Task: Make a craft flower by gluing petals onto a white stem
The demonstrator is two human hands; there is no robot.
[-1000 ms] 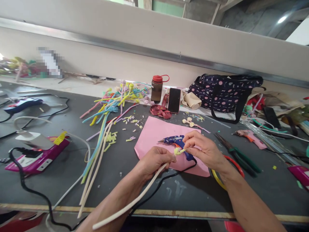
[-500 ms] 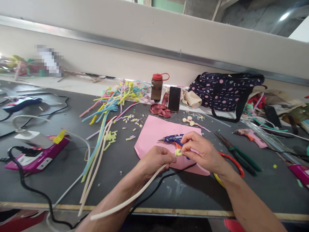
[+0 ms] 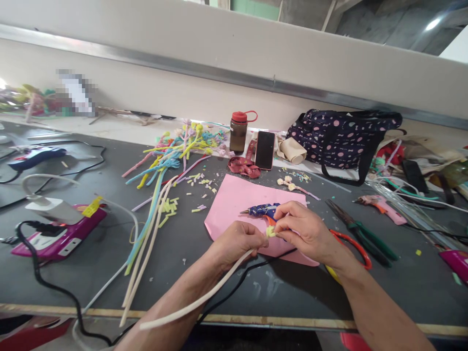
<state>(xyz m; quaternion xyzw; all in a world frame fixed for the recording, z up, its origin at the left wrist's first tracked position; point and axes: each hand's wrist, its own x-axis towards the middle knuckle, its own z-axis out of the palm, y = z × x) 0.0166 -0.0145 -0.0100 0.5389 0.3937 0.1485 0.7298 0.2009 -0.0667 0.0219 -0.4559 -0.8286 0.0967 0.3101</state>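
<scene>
My left hand (image 3: 243, 240) is closed around one end of a cream fuzzy stem (image 3: 204, 295), whose long tail slants down over my left forearm. At its tip sits a small pale-yellow fuzzy cluster (image 3: 270, 231). Thumb and fingers of my right hand (image 3: 305, 229) pinch that cluster from the right. Under my hands lies a pink sheet (image 3: 228, 204), with a blue glue gun (image 3: 261, 210) resting on it, its nozzle pointing left. My right hand partly hides the glue gun.
Green-handled pliers (image 3: 365, 234) and red-and-yellow-handled scissors (image 3: 356, 246) lie to the right, near a pink glue gun (image 3: 383, 207). Left are loose stems (image 3: 149, 234), cut pieces (image 3: 168, 209) and a purple power strip (image 3: 66, 239). A bottle (image 3: 238, 134), phone (image 3: 264, 150) and bag (image 3: 340, 136) stand behind.
The view has shifted very slightly. Both hands stay at the yellow cluster, with only small finger movement.
</scene>
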